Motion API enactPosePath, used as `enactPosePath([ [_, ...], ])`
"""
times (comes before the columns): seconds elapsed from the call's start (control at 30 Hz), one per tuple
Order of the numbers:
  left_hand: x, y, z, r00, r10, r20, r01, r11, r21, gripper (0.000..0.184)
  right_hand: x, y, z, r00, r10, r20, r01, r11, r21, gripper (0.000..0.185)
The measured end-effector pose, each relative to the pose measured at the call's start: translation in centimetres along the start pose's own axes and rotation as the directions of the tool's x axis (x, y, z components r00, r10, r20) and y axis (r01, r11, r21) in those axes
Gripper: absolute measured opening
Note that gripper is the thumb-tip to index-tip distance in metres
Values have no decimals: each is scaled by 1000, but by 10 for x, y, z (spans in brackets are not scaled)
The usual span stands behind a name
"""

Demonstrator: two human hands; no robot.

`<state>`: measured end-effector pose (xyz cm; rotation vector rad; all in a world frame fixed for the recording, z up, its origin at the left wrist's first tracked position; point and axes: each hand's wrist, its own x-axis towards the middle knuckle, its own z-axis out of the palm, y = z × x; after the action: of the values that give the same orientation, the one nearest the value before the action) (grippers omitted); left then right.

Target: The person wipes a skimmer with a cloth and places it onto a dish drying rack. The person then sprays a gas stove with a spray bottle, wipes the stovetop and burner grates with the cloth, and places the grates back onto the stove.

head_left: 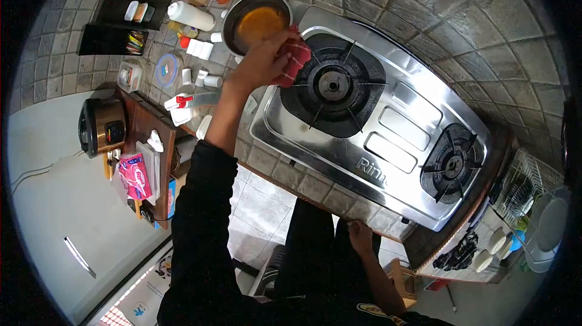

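Note:
My left hand (262,66) reaches over the counter, its fingers closed on a red checked cloth (296,59). The cloth lies against the right side of a metal pot (229,30) and above the hob's left edge. Orange-brown liquid (262,24) fills the bottom of the pot, which stands beside the hob. Whether the cloth is around a handle is hidden. My right hand (361,237) is low at the counter's front edge, near my leg, with its fingers curled in and nothing visible in them.
A steel two-burner hob (388,111) takes up most of the counter. Squeeze bottles (193,17), small white containers (199,49) and a round lid (167,70) crowd the left. A rice cooker (103,127) stands further left; a dish rack (524,183) is at the right.

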<state>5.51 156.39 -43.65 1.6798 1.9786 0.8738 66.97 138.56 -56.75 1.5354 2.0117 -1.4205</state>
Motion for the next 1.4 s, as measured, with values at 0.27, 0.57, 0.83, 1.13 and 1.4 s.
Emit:
enactPosePath([
  [0.27, -33, -3, -22, 992, -56, 112, 75, 982, -173, 46, 1, 11, 4, 997, 45, 55, -47, 998, 29, 15],
  [0.57, -160, 80, -1, 871, -401, -283, 393, 915, -88, 34, -1, 3, -13, 996, -79, 31, 72, 982, 173, 19],
  [0.83, -206, 214, 165, 938, -281, -202, 250, 954, -167, 50, -9, 21, -16, 995, -79, 60, 61, 966, 250, 21],
  [1.13, -98, 258, 291, 983, -87, -160, 107, 987, 119, 51, -5, 21, -27, 987, -122, 107, 90, 961, 261, 26],
  [1.4, -59, 254, 302, 991, 35, -132, -29, 999, 43, 38, -4, 30, -28, 970, -133, 205, 80, 965, 250, 25],
])
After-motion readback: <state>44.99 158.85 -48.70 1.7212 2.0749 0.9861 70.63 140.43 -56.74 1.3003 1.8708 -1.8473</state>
